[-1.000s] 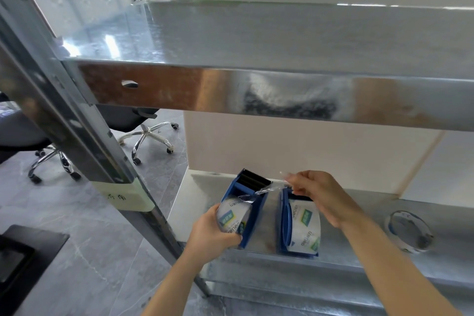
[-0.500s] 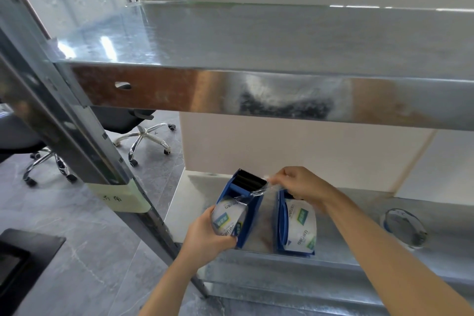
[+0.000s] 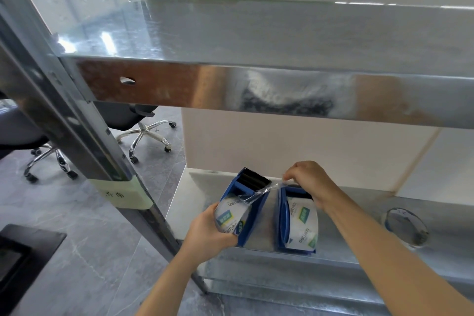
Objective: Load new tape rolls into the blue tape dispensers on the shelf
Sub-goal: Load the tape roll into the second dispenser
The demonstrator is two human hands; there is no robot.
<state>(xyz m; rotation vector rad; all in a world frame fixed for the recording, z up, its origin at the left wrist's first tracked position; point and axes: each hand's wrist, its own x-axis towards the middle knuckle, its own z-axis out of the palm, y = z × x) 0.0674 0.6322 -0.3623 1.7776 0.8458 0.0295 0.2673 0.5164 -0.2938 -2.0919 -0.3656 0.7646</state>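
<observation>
Two blue tape dispensers stand side by side on the lower metal shelf. The left dispenser has a black serrated blade at its far end and a clear tape roll with green-and-white labels inside. My left hand grips that dispenser and roll from the near left side. My right hand pinches the clear tape end, stretched from the roll across toward the right. The right dispenser also holds a labelled roll, partly hidden under my right wrist.
A loose clear tape roll lies on the shelf to the right. The upper metal shelf overhangs close above. A slanted metal upright with a paper label stands left. Office chairs are on the grey floor beyond.
My right hand has drawn the tape end slightly further over the blade area. The view shifted a little; the left hand keeps its grip on the dispenser.
</observation>
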